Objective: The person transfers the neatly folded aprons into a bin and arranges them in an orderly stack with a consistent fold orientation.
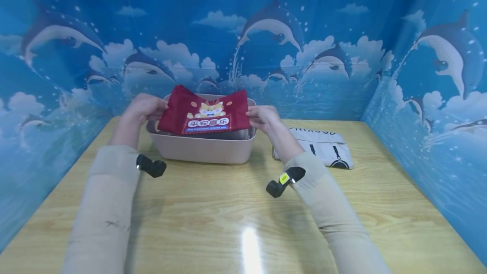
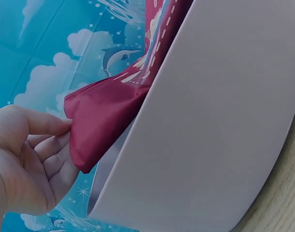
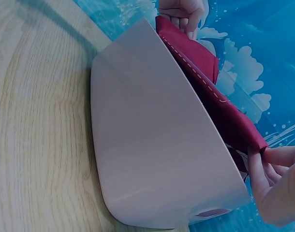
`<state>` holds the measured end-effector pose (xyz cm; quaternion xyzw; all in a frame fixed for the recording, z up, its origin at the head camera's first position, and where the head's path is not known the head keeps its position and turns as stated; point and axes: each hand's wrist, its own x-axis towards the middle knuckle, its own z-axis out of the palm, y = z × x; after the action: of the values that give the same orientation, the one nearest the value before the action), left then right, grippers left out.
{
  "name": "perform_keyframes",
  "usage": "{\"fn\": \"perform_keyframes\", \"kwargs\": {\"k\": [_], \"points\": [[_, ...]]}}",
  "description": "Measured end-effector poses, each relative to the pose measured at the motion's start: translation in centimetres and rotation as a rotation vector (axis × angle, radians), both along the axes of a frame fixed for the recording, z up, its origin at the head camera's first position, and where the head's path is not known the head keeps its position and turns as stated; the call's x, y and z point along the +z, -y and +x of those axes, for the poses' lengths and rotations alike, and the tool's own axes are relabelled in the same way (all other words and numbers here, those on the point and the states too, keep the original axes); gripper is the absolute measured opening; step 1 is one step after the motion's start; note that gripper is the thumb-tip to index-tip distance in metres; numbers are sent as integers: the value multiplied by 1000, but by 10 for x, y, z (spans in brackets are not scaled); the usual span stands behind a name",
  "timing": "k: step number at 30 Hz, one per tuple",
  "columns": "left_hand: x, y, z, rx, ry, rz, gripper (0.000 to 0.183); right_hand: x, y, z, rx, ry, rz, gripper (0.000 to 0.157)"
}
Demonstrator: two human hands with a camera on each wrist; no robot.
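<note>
A dark red fabric piece point(image 1: 207, 111) with a cartoon animal and Chinese lettering is spread over the opening of a pale pinkish bin point(image 1: 201, 150). My left hand point(image 1: 146, 107) pinches its left end between thumb and fingers; in the left wrist view that fabric corner point(image 2: 101, 125) droops beside the bin's rim. At the opposite end, my right hand point(image 1: 264, 117) pinches the fabric's right edge, as the right wrist view also shows. The fabric sags in the middle and hides most of the bin's inside. Something greyish shows below its lower edge.
Right of the bin, a folded white fabric item point(image 1: 329, 149) with black print lies on the wooden table point(image 1: 205, 206), partly behind my right forearm. Blue curtains point(image 1: 182, 7) printed with dolphins enclose the back and sides. The bin stands near the table's back edge.
</note>
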<state>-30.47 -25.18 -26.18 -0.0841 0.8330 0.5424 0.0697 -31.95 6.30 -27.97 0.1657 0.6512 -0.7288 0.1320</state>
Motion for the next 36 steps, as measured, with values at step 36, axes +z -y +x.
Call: {"fn": "perform_keyframes", "kwargs": {"k": [36], "points": [[-12, -39, 27, -63, -288, -784, 38, -21, -63, 30, 411, -646, 918, 32]]}}
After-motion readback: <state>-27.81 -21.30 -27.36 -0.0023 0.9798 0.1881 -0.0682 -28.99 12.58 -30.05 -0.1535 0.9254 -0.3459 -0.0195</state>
